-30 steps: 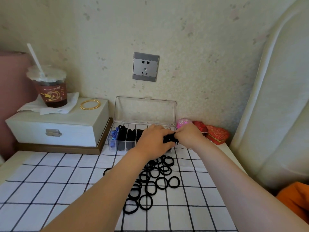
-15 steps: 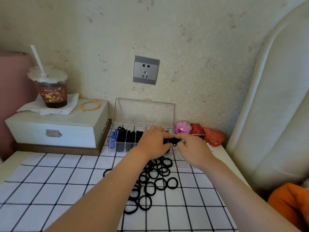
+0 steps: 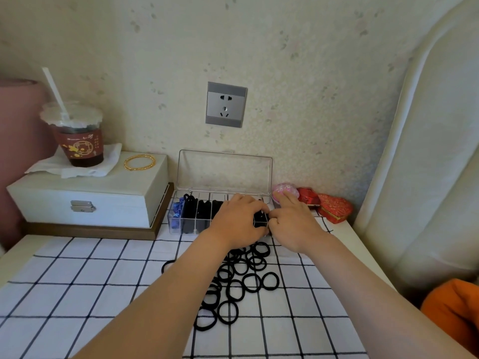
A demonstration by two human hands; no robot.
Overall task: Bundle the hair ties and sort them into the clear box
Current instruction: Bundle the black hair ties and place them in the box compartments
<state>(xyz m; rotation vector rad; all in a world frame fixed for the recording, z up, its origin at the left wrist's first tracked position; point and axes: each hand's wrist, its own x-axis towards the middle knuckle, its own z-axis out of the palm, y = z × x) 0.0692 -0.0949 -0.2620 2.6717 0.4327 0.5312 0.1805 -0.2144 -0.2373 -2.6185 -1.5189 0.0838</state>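
Note:
A clear box [image 3: 225,167] with an upright lid stands against the wall, its left compartments filled with black bundles [image 3: 193,213] and a blue tie [image 3: 177,211]. Over its right end, my left hand [image 3: 237,221] and my right hand [image 3: 294,224] meet, both pinching a bundle of black hair ties [image 3: 260,218] at a compartment. My right index finger points up and away. Several loose black hair ties [image 3: 241,278] lie scattered on the checked cloth below my wrists.
A white latch box [image 3: 85,198] at left carries a drink cup with a straw [image 3: 76,133] and a gold bangle [image 3: 140,161]. Pink [image 3: 285,190] and red pouches [image 3: 334,207] sit right of the clear box. A cream cushion [image 3: 427,177] borders the right side.
Both hands have lowered the black bundle toward the right end of the clear box. My right index finger has lifted off it.

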